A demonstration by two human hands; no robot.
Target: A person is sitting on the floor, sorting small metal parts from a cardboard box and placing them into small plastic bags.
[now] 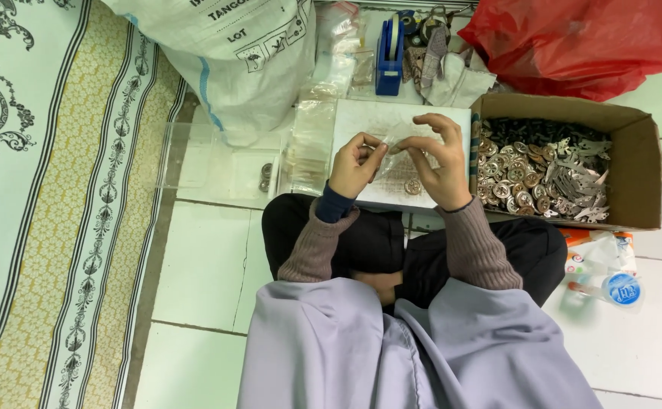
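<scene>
Your left hand (355,163) and right hand (440,163) meet above a white board (361,117) that rests across your knees. Both pinch a small clear bag (393,150) between them, fingertips closed on its edges, the left at its left side, the right curled over its top and right side. The bag hangs just over the board, and a round metal piece (413,185) lies on the board beneath your right hand.

Just right of the board stands a cardboard box (641,167) filled with round metal pieces and flat silver ones. To the left lies a stack of clear bags (312,144), and beyond it a clear tray (217,163) with a few dark rings inside.

Behind the board stand a blue tape holder (389,57), a white sack (232,60) and a red plastic bag (573,38). A water cup (620,288) lies on the tiled floor (202,265) by your right knee. A patterned mat (51,204) covers the floor on the left.
</scene>
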